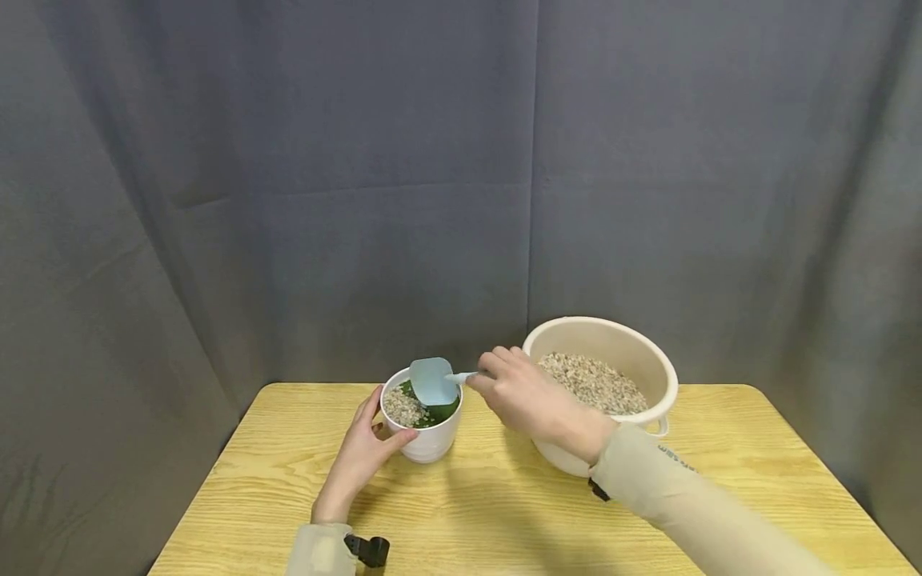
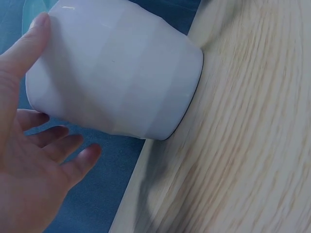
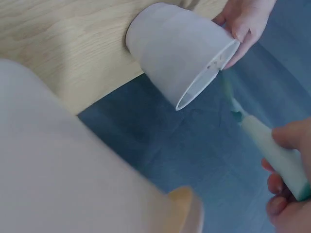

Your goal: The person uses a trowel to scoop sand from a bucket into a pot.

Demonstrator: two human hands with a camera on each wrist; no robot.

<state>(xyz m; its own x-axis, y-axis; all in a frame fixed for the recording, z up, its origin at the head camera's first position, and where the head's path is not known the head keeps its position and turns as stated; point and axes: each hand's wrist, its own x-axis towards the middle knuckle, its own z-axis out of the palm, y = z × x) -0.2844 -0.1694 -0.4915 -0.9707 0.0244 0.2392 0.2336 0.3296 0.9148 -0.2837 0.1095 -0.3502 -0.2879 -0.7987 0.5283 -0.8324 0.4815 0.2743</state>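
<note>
A small white pot [image 1: 430, 444] stands on the wooden table [image 1: 504, 520], with pebbles [image 1: 402, 406] and something dark green [image 1: 441, 414] inside. My left hand [image 1: 366, 446] cups its left side, thumb across the front near the rim. The left wrist view shows that thumb [image 2: 29, 43] on the pot [image 2: 121, 73]. My right hand [image 1: 520, 394] pinches the handle of a pale blue scoop [image 1: 432, 379], whose blade hangs over the pot's mouth. In the right wrist view the handle [image 3: 272, 150] runs from my right hand [image 3: 287, 194] toward the pot [image 3: 180, 48].
A large cream bowl [image 1: 668, 382] holding pebbles [image 1: 594, 382] stands just right of the pot, under my right forearm; it fills the near left of the right wrist view [image 3: 73, 170]. Grey curtain hangs close behind the table's far edge.
</note>
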